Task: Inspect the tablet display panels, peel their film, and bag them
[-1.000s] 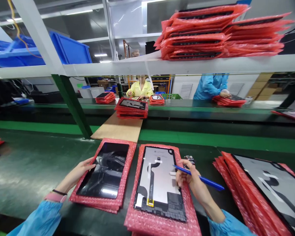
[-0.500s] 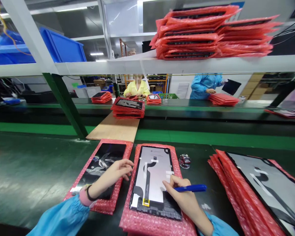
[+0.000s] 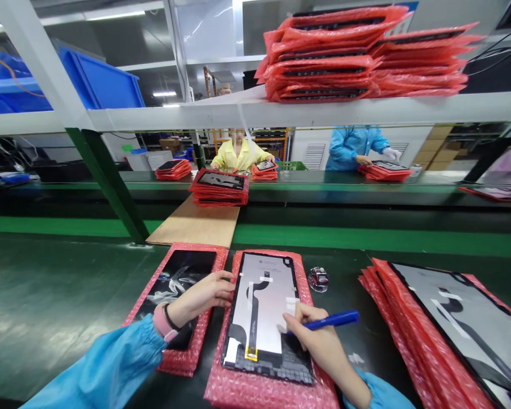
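Observation:
A tablet screen panel [image 3: 269,335], its silver back facing up with a dark ribbon cable and white tape strips, lies on red bubble wrap bags [image 3: 238,392]. My right hand [image 3: 313,335] is closed around a blue pen [image 3: 334,320], its tip hidden by the fingers over the panel's lower right part. At the panel's left edge is my left hand [image 3: 208,295], fingers stretched out and slightly bent, close to or touching the edge. Beneath that arm, a dark, glossy screen panel [image 3: 191,262] rests on another red bubble wrap bag [image 3: 183,363].
On the right is a stack of bagged panels [image 3: 451,318]. A small clear-and-red object [image 3: 318,279] sits behind my right hand. A wooden board [image 3: 196,224] bridges to the far bench with a red stack [image 3: 219,190]. Overhead runs a white shelf [image 3: 196,118]. Two co-workers handle panels beyond.
My left hand has moved slightly right, up to the panel's edge. My right hand holds the pen in nearly the same place. Across the bench, the blue-sleeved co-worker's panel is lowered onto the stack.

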Action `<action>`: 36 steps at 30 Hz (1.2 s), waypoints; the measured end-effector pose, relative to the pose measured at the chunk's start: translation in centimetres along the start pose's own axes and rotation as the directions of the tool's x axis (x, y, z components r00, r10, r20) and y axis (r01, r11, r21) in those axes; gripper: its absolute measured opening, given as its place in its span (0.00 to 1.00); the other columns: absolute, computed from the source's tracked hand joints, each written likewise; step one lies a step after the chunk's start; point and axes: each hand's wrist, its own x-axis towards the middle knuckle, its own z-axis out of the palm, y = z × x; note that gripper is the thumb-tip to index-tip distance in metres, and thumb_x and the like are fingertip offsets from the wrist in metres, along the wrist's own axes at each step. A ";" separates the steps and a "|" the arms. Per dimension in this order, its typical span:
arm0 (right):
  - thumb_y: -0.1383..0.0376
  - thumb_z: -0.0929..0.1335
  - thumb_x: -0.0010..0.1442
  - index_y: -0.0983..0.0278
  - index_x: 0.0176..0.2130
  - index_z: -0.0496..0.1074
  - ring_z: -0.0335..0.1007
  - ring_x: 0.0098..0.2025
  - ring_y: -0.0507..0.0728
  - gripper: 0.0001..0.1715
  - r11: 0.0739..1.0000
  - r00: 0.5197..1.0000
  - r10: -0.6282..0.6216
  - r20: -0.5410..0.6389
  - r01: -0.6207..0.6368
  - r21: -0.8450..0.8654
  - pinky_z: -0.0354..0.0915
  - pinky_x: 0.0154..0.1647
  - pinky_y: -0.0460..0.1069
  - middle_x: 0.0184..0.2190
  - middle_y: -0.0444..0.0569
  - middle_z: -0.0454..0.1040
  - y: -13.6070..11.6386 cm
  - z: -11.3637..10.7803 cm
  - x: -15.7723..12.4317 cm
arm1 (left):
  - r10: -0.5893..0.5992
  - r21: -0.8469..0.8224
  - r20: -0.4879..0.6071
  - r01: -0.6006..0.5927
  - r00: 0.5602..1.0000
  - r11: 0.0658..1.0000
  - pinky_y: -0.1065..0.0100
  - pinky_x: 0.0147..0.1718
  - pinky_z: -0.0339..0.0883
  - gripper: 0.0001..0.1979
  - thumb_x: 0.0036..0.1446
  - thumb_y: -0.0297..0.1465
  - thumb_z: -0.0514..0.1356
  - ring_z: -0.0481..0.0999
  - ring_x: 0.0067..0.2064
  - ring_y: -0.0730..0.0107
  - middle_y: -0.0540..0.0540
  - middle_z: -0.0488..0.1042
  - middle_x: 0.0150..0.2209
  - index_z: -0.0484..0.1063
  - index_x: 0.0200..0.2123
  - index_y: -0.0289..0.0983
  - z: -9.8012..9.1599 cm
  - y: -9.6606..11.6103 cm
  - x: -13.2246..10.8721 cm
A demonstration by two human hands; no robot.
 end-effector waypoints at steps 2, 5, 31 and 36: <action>0.48 0.66 0.56 0.59 0.19 0.55 0.49 0.13 0.48 0.26 0.993 0.999 0.044 0.011 -0.045 0.110 0.55 0.20 0.46 0.09 0.35 0.55 0.3 -0.1 0.1 | 0.014 -0.005 0.025 -0.013 1.000 1.000 0.71 0.28 0.63 0.19 0.39 0.30 0.70 0.71 0.25 0.75 0.52 0.72 0.25 0.70 0.37 0.34 0.8 0.4 0.3; 0.44 0.69 0.52 0.59 0.21 0.57 0.47 0.13 0.46 0.27 0.940 0.994 0.094 0.053 -0.106 0.325 0.65 0.25 0.48 0.09 0.33 0.56 0.5 -0.2 0.4 | 0.045 -0.029 0.089 -0.043 0.995 0.999 0.68 0.33 0.66 0.18 0.37 0.29 0.69 0.75 0.30 0.69 0.47 0.75 0.29 0.72 0.35 0.33 2.7 0.5 0.6; 0.57 0.71 0.59 0.60 0.43 0.72 0.78 0.43 0.60 0.13 0.778 0.935 -0.084 -0.345 0.278 0.564 0.73 0.42 0.52 0.44 0.52 0.80 -8.0 -4.3 2.1 | 0.828 0.371 -0.314 -0.743 0.465 0.557 0.72 0.41 0.71 0.11 0.55 0.33 0.64 0.80 0.39 0.67 0.49 0.81 0.38 0.75 0.42 0.39 4.5 3.6 -3.0; 0.46 0.73 0.51 0.53 0.52 0.69 0.71 0.54 0.66 0.32 0.614 0.992 -0.128 -0.010 0.087 0.784 0.71 0.49 0.61 0.60 0.50 0.68 -10.0 -3.1 2.6 | 0.985 0.591 0.096 -0.804 0.142 0.058 0.66 0.42 0.75 0.12 0.50 0.24 0.66 0.82 0.38 0.61 0.47 0.82 0.38 0.80 0.39 0.41 4.5 3.4 -2.5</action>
